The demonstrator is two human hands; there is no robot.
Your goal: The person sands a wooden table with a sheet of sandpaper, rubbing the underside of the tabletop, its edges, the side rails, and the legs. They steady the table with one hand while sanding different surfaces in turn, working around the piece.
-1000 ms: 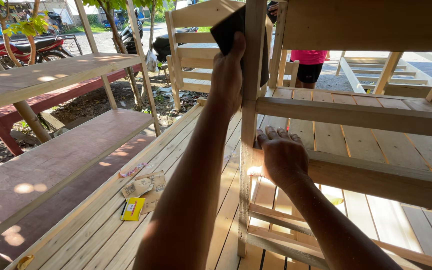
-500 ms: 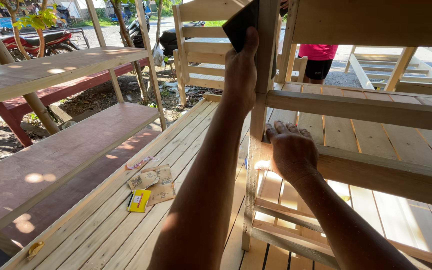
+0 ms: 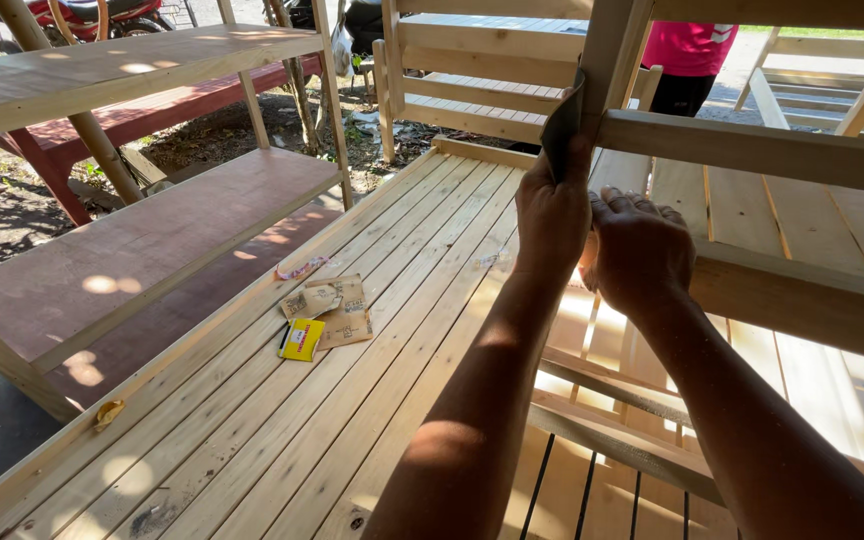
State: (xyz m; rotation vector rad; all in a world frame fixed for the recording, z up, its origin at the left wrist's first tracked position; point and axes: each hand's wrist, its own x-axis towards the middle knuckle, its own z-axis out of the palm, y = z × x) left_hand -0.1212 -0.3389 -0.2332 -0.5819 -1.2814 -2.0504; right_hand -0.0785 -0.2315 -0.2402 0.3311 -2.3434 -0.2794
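Note:
My left hand (image 3: 550, 215) grips a dark sheet of sandpaper (image 3: 562, 128) and presses it against the left face of an upright wooden post (image 3: 613, 55). Just to its right, my right hand (image 3: 638, 250) wraps its fingers around the same post, below a horizontal rail (image 3: 752, 150). The post and rail belong to a bare pine frame standing on a slatted wooden platform (image 3: 372, 400).
Sandpaper scraps (image 3: 337, 305) and a small yellow packet (image 3: 302, 338) lie on the platform's left part. Brown-topped wooden shelves (image 3: 142, 240) stand at the left. A person in a pink top (image 3: 690, 50) stands behind the frame. More slatted frames (image 3: 472, 90) are at the back.
My left hand has slid down the post with the sandpaper, from near the top to about rail height. My right hand has moved to the post, close beside the left.

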